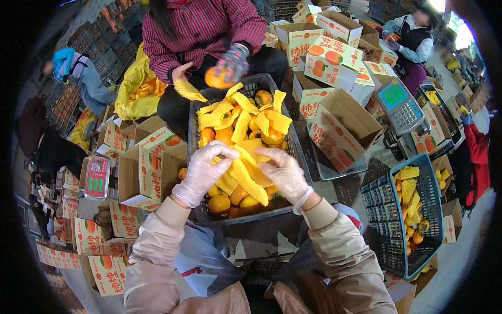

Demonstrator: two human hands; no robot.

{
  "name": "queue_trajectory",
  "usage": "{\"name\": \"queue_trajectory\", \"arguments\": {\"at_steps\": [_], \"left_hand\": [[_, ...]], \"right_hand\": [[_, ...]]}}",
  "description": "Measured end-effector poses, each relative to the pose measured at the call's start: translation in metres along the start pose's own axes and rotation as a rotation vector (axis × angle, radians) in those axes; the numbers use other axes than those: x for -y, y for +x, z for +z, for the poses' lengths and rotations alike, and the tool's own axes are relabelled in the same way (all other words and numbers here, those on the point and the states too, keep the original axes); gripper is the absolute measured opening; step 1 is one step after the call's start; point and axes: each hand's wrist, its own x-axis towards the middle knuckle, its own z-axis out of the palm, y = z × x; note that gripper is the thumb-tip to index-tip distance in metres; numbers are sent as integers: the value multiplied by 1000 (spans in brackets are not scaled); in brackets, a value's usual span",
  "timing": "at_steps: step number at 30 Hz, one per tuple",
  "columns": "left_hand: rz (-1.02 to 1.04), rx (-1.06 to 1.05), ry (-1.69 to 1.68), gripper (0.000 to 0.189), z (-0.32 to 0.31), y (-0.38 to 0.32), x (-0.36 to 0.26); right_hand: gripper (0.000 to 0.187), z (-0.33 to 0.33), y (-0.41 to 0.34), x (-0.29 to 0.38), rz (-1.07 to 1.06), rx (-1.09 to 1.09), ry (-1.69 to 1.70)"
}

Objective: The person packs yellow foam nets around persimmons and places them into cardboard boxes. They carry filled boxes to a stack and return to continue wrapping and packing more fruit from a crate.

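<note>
A dark plastic crate (301, 157) stands before my knees, filled with orange persimmons (219, 204) and loose yellow foam net sleeves (241, 126). Both my hands wear thin translucent gloves. Over the near half of the crate, my left hand (208, 172) pinches a yellow foam net sleeve (249, 182) between thumb and fingertips. My right hand (286, 174) curls around the other side of this foam, its thumb and fingers against it. Whether a persimmon sits inside the foam is hidden.
Across the crate, a co-worker's gloved hand (235, 59) holds a persimmon (219, 77). Open printed cartons (345, 129) stand on both sides. A digital scale (400, 106) is at right, another scale (97, 178) at left. A blue-green crate (386, 212) of persimmons sits tilted at right.
</note>
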Motion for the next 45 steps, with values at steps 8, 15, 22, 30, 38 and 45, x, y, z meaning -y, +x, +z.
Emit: {"name": "queue_trajectory", "arguments": {"at_steps": [8, 15, 22, 30, 38, 45], "left_hand": [[60, -94, -18, 19, 21, 11, -14], [66, -244, -20, 21, 48, 10, -2], [25, -256, -46, 37, 71, 9, 6], [-97, -210, -556, 42, 50, 19, -18], [-213, -252, -833, 40, 60, 45, -35], [-602, 349, 193, 59, 147, 33, 46]], "right_hand": [[44, -3, -1, 8, 113, 29, 38], [50, 15, 9, -14, 192, -43, 328], [49, 13, 13, -23, 209, -90, 404], [45, -11, 11, 16, 39, -81, 605], [17, -43, 11, 31, 53, -66, 729], [10, -70, 4, 47, 48, -303, 759]]}}
